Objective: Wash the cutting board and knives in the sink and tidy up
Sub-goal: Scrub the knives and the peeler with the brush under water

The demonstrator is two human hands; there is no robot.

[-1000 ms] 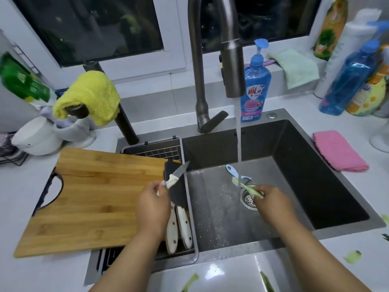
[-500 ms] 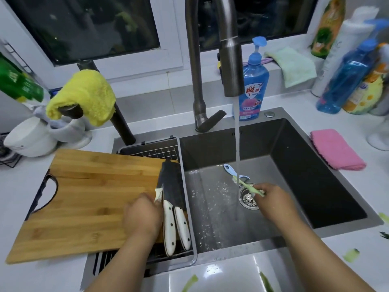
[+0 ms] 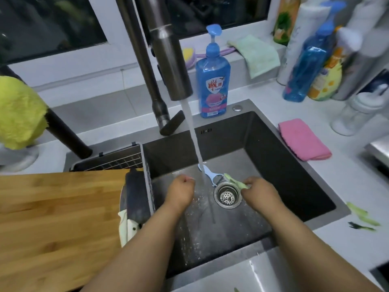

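Note:
A wooden cutting board (image 3: 59, 216) lies over the drain rack left of the sink (image 3: 284, 169). Dark-bladed knives with white handles (image 3: 132, 205) rest at the board's right edge. My left hand (image 3: 181, 190) is inside the basin beside the running water, its fingers curled and holding nothing. My right hand (image 3: 261, 194) pinches a pale green vegetable peel (image 3: 235, 182) just above the drain strainer (image 3: 227, 196). A light blue peeler (image 3: 210, 173) lies on the sink floor under the stream.
The tap (image 3: 168, 60) runs into the basin. A blue soap bottle (image 3: 212, 76) stands behind the sink, with more bottles (image 3: 311, 60) at the back right. A pink cloth (image 3: 303, 140) and green peel scraps (image 3: 362, 216) lie on the right counter. A yellow cloth (image 3: 19, 112) hangs at left.
My left hand let go of the small knife at the board's edge and moved right into the basin beside the water. My right hand has stayed at the drain with the peel.

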